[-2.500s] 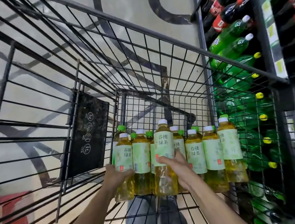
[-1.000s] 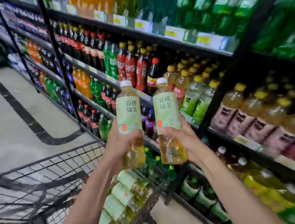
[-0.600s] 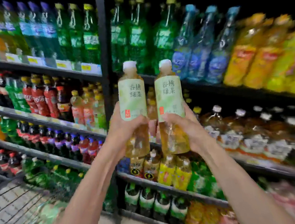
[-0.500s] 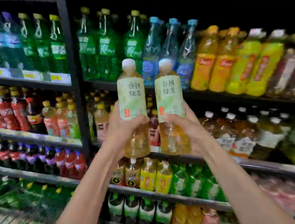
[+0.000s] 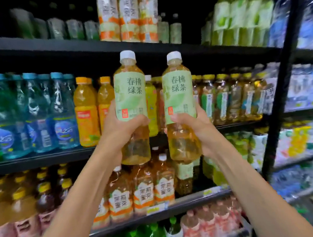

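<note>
Both hands are up in front of the drinks rack, each wrapped round one tea bottle. The left hand (image 5: 122,130) curls round the lower half of the left bottle (image 5: 130,94), thumb across the front at the label's bottom edge. The right hand (image 5: 195,127) grips the right bottle (image 5: 178,96) the same way. Both bottles stand upright, caps up and long axes vertical, side by side with a narrow gap between them. The left one is slightly higher.

The landmark is the shelf board (image 5: 39,161) that runs behind the wrists. The bottles hang in front of it, their bases showing just below its front edge and their caps short of the board above. I judge they need a small lift before they can go in over this edge.

On the board, orange bottles (image 5: 86,110) stand left of the held pair and amber bottles (image 5: 227,98) right of it. A yellow-green bottle (image 5: 151,103) shows through the gap, so free room there is mostly hidden.

Under the board, a pale-label bottle (image 5: 184,171) stands with a dark space to its right. That looks like the more open slot, and the right hand is nearer to it. A black post (image 5: 284,84) limits any swing to the right. Both arms reach about equally far.
</note>
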Tool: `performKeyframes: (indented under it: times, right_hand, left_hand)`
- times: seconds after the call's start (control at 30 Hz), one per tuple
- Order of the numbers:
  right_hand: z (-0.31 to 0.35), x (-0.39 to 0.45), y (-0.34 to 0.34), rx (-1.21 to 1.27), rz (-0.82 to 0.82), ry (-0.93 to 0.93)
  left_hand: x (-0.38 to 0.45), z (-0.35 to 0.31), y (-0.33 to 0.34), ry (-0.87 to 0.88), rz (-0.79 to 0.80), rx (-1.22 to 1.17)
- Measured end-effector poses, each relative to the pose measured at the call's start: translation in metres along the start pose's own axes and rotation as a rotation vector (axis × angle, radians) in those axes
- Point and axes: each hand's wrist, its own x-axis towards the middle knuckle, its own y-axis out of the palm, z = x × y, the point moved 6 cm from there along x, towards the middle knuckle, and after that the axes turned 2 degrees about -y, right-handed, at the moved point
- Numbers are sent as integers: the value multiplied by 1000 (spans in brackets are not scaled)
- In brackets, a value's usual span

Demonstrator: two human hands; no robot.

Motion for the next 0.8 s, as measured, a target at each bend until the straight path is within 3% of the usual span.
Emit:
performKeyframes:
  times: [0.4,0.8]
  right_hand:
    - [72,85,-172,-155,-130,-224]
    - [112,158,-239,-55,43,-321]
  left_hand:
    - [117,-39,166,179,98,-48]
    - [165,-83,224,279,-10,-19]
